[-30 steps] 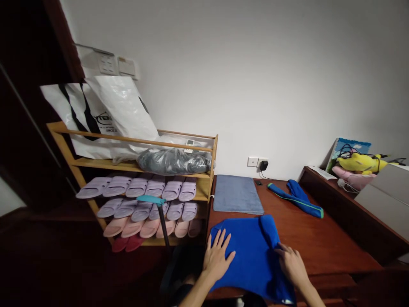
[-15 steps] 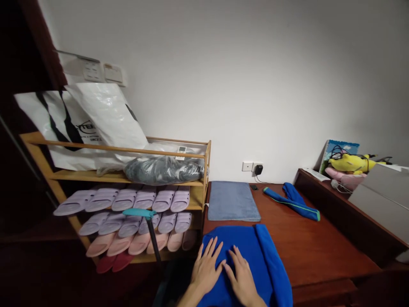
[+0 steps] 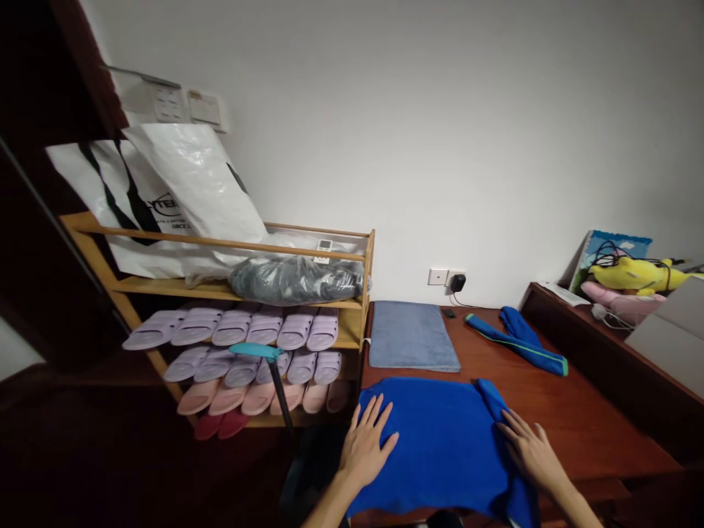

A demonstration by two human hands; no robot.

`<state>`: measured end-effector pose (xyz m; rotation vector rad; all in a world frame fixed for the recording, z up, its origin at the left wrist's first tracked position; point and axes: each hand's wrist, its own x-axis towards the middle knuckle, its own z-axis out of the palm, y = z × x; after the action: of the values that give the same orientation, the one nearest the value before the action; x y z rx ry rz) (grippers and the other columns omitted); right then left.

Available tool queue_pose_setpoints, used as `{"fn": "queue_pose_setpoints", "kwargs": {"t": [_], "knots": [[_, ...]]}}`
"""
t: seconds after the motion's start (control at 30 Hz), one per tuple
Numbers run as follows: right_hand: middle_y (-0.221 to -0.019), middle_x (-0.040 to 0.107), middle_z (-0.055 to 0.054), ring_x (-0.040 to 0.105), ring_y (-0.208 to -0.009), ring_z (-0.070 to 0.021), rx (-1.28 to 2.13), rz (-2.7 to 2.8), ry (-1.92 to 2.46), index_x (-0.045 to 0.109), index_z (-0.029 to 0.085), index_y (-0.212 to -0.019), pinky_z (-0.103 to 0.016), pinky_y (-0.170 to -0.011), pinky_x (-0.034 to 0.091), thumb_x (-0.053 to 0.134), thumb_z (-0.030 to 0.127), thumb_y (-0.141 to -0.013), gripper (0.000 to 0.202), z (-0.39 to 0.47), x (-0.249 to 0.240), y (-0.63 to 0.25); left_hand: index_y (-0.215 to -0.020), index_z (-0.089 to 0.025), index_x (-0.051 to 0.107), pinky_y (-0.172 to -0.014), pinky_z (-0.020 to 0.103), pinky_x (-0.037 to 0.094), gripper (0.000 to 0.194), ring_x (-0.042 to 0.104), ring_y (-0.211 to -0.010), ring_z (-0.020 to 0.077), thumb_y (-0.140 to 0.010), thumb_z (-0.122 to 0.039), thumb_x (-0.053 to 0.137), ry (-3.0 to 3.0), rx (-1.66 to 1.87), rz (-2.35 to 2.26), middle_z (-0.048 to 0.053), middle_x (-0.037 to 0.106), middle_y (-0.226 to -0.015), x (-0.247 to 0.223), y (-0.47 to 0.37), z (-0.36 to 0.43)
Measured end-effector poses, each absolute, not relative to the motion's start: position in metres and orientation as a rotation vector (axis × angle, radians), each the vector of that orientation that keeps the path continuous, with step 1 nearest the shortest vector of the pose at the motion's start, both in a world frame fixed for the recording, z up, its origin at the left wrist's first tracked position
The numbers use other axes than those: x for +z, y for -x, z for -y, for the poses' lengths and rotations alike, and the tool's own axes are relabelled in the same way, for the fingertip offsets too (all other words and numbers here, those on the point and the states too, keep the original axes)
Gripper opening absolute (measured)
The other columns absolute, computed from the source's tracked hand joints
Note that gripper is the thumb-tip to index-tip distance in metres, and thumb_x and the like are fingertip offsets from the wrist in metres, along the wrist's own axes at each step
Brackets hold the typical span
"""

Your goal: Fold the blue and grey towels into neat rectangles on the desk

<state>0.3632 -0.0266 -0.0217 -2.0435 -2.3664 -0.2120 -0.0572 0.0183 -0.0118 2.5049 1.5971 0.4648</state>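
A bright blue piece of fleece-like cloth (image 3: 440,444) lies spread on the brown wooden table in front of me. My left hand (image 3: 367,440) rests flat near its left edge, fingers spread. Over at the right side, my right hand (image 3: 531,447) touches the folded strip of the cloth (image 3: 491,400), its fingers stretched out. Neither hand grips anything. Just beyond the cloth lies a folded grey-blue towel-like mat (image 3: 412,337). Behind and to the right, a narrow blue strip with green edging (image 3: 522,345) lies bent on the tabletop.
To the left stands a wooden shoe rack (image 3: 367,286) with several slippers and white bags (image 3: 192,191). A turquoise-topped dark pole (image 3: 280,389) leans before it. At right, a raised ledge (image 3: 583,345) carries a yellow plush toy (image 3: 632,275). A black plug (image 3: 457,282) sits in the wall.
My hands have moved apart, the right one going right onto the folded strip. The cloth now lies wider and flatter. The view has shifted slightly.
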Motion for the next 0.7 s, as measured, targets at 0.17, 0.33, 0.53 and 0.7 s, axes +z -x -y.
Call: {"fn": "queue_pose_setpoints", "kwargs": {"t": [0.17, 0.33, 0.53, 0.7], "knots": [[-0.140, 0.042, -0.014, 0.036, -0.130, -0.0302, -0.394, 2.030, 2.276, 0.058, 0.023, -0.122, -0.058, -0.098, 0.033, 0.036, 0.027, -0.085, 0.043, 0.031, -0.013, -0.375, -0.142, -0.033, 0.025, -0.113, 0.048, 0.018, 0.054, 0.022, -0.138, 0.0223, -0.092, -0.054, 0.028, -2.503, 0.439, -1.612, 0.000, 0.024, -0.151, -0.012, 0.057, -0.017], [-0.146, 0.035, -0.008, 0.036, -0.131, -0.0229, -0.064, 2.081, 1.837, 0.038, 0.028, -0.138, -0.047, -0.103, 0.036, 0.033, 0.044, -0.092, 0.049, 0.046, -0.004, -0.266, -0.141, -0.032, 0.029, -0.110, 0.047, 0.024, 0.049, 0.020, -0.139, 0.0209, -0.094, -0.044, 0.028, -2.396, 0.389, -1.718, -0.001, 0.022, -0.152, -0.009, 0.052, -0.013], [-0.147, 0.030, -0.004, 0.032, -0.133, -0.0223, 0.252, 2.183, 1.677, 0.029, 0.034, -0.141, -0.046, -0.103, 0.037, 0.033, 0.050, -0.092, 0.052, 0.047, -0.014, -0.160, -0.139, -0.030, 0.034, -0.110, 0.045, 0.025, 0.046, 0.021, -0.138, 0.0185, -0.094, -0.030, 0.028, -2.337, 0.365, -1.857, -0.001, 0.026, -0.150, -0.016, 0.048, -0.009], [-0.146, 0.032, -0.002, 0.032, -0.133, -0.0241, 0.101, 2.204, 1.710, 0.028, 0.038, -0.140, -0.049, -0.104, 0.034, 0.036, 0.050, -0.091, 0.051, 0.035, -0.029, -0.211, -0.138, -0.033, 0.035, -0.110, 0.047, 0.025, 0.046, 0.024, -0.137, 0.0192, -0.093, -0.028, 0.027, -2.341, 0.365, -1.896, -0.003, 0.027, -0.150, -0.023, 0.050, -0.013]]}}
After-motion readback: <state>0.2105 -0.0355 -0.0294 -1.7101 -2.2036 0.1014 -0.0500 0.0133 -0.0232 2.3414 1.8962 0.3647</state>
